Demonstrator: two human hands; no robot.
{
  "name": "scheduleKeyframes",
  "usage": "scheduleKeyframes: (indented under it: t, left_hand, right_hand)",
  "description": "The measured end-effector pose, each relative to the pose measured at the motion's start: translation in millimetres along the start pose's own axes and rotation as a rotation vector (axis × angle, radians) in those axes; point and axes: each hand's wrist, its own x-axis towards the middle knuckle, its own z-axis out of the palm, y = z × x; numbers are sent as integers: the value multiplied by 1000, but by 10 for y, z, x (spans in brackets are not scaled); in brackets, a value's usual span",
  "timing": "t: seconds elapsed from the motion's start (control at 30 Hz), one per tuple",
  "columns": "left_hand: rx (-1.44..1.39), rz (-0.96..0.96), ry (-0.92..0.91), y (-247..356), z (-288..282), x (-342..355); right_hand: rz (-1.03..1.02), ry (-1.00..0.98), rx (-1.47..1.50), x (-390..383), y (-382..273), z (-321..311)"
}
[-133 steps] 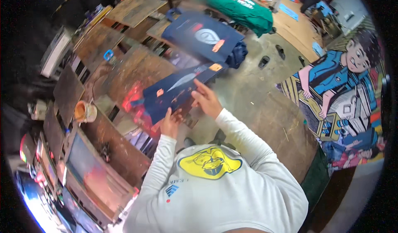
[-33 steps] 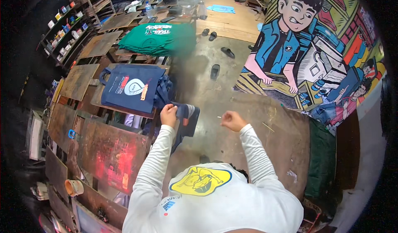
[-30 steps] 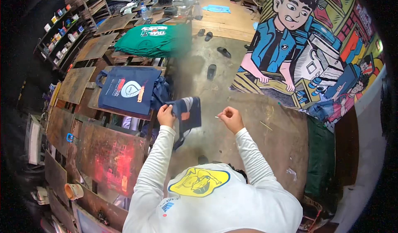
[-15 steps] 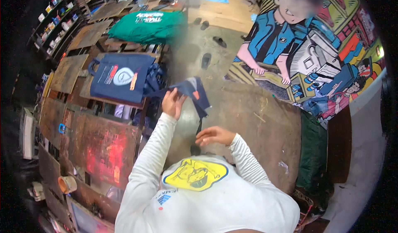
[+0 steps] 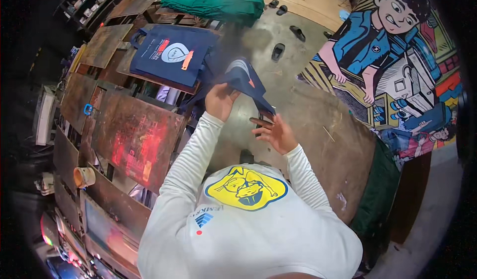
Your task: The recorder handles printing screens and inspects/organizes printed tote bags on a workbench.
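Remotely, I see my left grip [image 5: 220, 102] pinching one navy cloth [image 5: 246, 82], whose corner is just beside my right grip [image 5: 280, 134] (fingers spread).

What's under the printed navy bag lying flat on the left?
A brown board supports the navy bag, its left corner and near edge showing. More navy fabric shows past the bag's right edge. Anything between bag and board is covered.

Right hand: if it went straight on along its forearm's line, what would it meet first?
Probably the near end of the navy bag that the left hand holds, though depth is unclear.
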Motion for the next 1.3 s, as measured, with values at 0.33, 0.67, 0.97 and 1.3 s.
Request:
scheduleKeyframes:
  t: [0.33, 0.67, 0.97, 1.3]
  left_hand:
    - [279, -5, -24, 214, -43, -218]
    - [67, 43, 307, 649, -503, -737]
    - [203, 128, 322, 543, -185, -603]
    - [278, 132, 376, 560, -349, -703]
  right_hand:
    - [-310, 264, 104, 366, -65, 63]
    - [-297, 104, 35, 263, -506, 53]
    - [-332, 218, 116, 365, -580, -224]
    - [-302, 241, 108, 265, -479, -183]
